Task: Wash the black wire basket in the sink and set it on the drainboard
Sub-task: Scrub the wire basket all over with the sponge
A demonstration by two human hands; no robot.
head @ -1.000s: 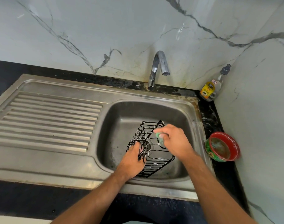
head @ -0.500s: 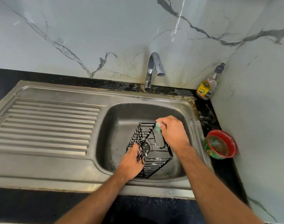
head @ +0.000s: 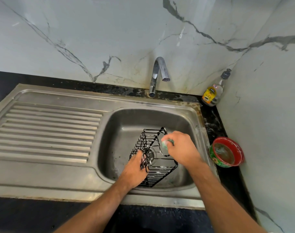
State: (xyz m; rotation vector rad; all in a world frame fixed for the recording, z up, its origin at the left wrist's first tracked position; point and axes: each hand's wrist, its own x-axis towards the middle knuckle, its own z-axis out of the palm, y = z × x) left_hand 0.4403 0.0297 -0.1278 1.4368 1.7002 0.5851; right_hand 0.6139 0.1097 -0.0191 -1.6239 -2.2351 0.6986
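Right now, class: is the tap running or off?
Off. No water falls from the tap spout into the sink, where the hands scrub the black wire basket.

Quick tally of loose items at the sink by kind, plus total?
Wire basket: 1
Green scrubber: 1
Soap bottle: 1
Red bowl: 1
Total: 4

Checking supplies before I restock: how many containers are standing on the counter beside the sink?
2. A soap bottle stands in the back corner by the wall, right of the tap. A red bowl sits nearer, right of the sink. Anything below the frame is hidden.
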